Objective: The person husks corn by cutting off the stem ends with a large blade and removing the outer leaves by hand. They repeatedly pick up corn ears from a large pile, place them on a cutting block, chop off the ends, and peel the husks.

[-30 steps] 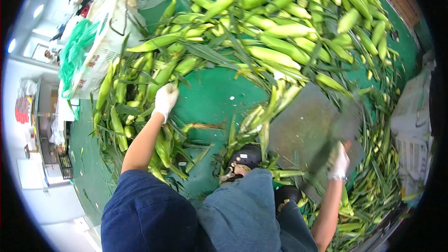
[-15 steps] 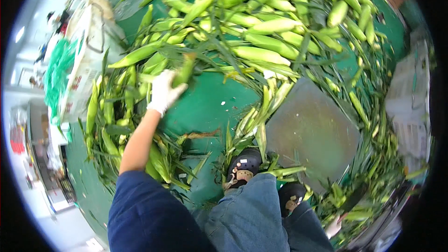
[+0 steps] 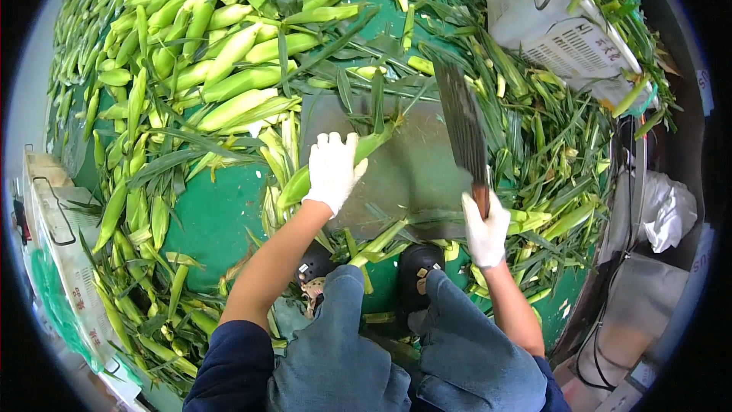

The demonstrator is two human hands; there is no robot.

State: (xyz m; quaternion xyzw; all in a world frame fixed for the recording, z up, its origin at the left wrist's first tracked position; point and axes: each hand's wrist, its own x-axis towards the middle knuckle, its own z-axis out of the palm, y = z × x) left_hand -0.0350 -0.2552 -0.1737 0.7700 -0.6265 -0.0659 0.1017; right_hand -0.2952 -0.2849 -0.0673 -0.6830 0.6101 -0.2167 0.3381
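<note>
My left hand [image 3: 335, 172], in a white glove, is closed over the middle of an unhusked corn ear [image 3: 371, 145]. The ear lies slantwise at the left part of a flat grey board [image 3: 438, 183], its leafy tip pointing up and right. In my right hand [image 3: 486, 230], also gloved in white, is the wooden handle of a large knife [image 3: 461, 126] with a broad dark blade. The blade points away from me over the right part of the board, apart from the ear. Its edges are slightly blurred.
Heaped green corn ears [image 3: 229, 61] spread at the far left. Cut leaves and husks [image 3: 549, 145] cover the right side. A white crate [image 3: 572, 42] filled with leaves stands far right, another crate [image 3: 69, 217] at the left edge. Green floor [image 3: 217, 210] shows left of the board.
The view has swung right. My left hand has brought a corn ear from the left pile to the board. My right hand and the knife have come up from the lower right edge.
</note>
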